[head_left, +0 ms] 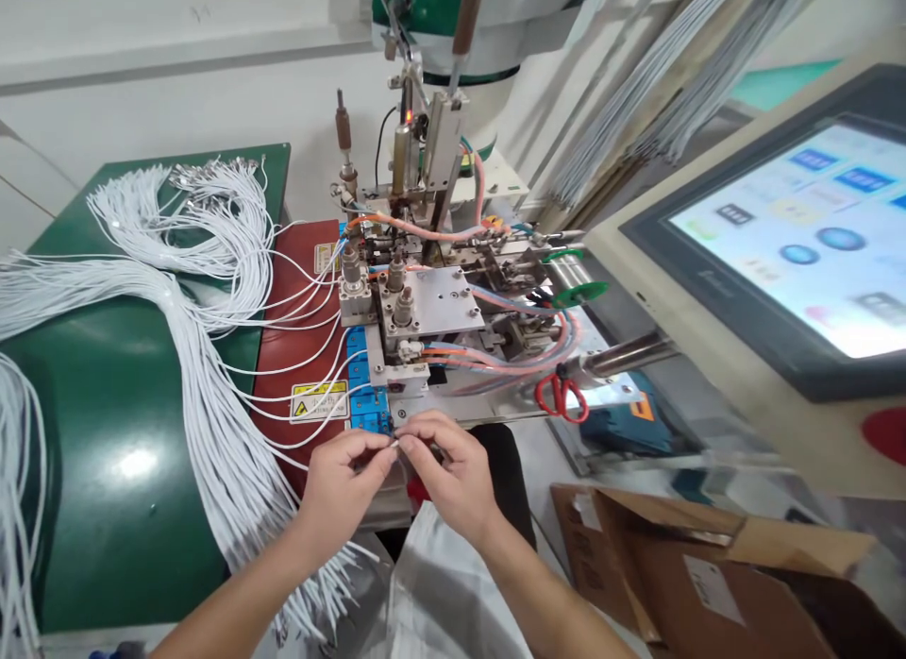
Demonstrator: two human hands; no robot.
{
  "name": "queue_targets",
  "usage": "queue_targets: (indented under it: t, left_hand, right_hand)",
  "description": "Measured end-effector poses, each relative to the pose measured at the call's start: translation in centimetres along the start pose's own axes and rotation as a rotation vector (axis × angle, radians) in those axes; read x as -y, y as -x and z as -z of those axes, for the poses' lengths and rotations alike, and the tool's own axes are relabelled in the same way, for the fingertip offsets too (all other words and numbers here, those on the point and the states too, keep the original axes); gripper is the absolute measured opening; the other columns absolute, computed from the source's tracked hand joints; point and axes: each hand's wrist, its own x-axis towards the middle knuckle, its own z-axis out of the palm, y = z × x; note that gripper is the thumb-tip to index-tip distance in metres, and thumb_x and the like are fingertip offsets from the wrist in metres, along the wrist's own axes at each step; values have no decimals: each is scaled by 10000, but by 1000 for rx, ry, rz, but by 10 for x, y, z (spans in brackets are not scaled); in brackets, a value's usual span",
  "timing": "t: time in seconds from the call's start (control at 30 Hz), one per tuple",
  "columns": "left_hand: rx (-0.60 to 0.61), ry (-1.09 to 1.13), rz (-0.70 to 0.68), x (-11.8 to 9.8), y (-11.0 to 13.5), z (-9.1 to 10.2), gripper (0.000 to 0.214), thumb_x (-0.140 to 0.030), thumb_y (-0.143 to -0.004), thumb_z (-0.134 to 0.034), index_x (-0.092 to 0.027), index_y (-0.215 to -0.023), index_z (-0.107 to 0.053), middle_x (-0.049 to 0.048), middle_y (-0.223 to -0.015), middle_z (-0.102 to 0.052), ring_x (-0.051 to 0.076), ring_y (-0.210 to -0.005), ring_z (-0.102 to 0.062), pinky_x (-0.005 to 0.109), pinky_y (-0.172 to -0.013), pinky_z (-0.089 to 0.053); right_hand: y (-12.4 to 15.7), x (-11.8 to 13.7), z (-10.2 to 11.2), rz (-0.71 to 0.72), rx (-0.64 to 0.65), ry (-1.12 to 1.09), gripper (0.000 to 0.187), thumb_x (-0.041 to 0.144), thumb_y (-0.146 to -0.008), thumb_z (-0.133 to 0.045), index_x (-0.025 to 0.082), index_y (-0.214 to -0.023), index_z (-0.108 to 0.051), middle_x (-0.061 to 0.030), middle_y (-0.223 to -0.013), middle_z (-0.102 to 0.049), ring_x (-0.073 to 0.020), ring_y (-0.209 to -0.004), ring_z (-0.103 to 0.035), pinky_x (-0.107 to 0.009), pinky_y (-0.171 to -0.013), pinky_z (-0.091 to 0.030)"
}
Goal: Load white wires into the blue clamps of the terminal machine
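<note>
Both of my hands meet at the front end of the machine's blue cable holders [359, 374]. My left hand [344, 484] pinches a thin white cable between thumb and forefinger. Fingertip to fingertip with it, my right hand [453, 470] pinches the same cable's end; only a short pale bit shows between them. Several white cables [311, 362] run from the left into the blue holders. A large bundle of white cables [205, 404] hangs over the front edge of the green table [120, 517], its loose ends beside my left forearm.
The metal bench machine [439, 300] carries air tubes and a wire spool [573, 278]. Red-handled scissors [562, 395] hang at its right. A tilted touchscreen [799, 234] stands at the right, above an opened cardboard box [708, 565]. Another coiled cable bundle [205, 225] lies on the table.
</note>
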Motion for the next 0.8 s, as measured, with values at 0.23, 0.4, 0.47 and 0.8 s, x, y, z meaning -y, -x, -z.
queue_targets:
  t: [0.23, 0.4, 0.47, 0.8]
  left_hand:
    - [169, 40, -16, -7, -8, 10, 235, -283, -819, -498, -150, -727, -668, 17, -670, -620, 131, -664, -557, 236, -647, -454]
    - [57, 110, 90, -9, -8, 7, 159, -275, -770, -568, -157, -764, -673, 12, -716, -626, 124, -671, -557, 228, -655, -451]
    - [21, 110, 71, -7, -7, 3, 145, -270, -763, -579, -160, -762, -674, 23, -769, -634, 133, -718, -566, 232, -687, -450]
    - [-53, 158, 66, 4, -4, -8, 118, -243, -768, -567, -161, -760, -652, 31, -774, -630, 151, -738, -568, 249, -699, -453]
  right_hand:
    - [0, 0, 1, 101, 38, 56, 123, 170, -813, -521, 203, -777, -634, -35, -760, -598, -154, -729, -572, -284, -672, -466]
    - [9, -9, -13, 40, -182, 4, 99, 156, -800, -537, 196, -805, -627, -40, -793, -592, -146, -737, -577, -264, -649, -476]
    - [10, -7, -15, 60, -184, 27, 82, 143, -778, -558, 189, -777, -626, -37, -772, -593, -140, -708, -576, -253, -625, -476]
    - [5, -3, -22, 60, -224, 102, 109, 117, -762, -533, 184, -694, -585, -14, -699, -570, -126, -653, -553, -240, -593, -459]
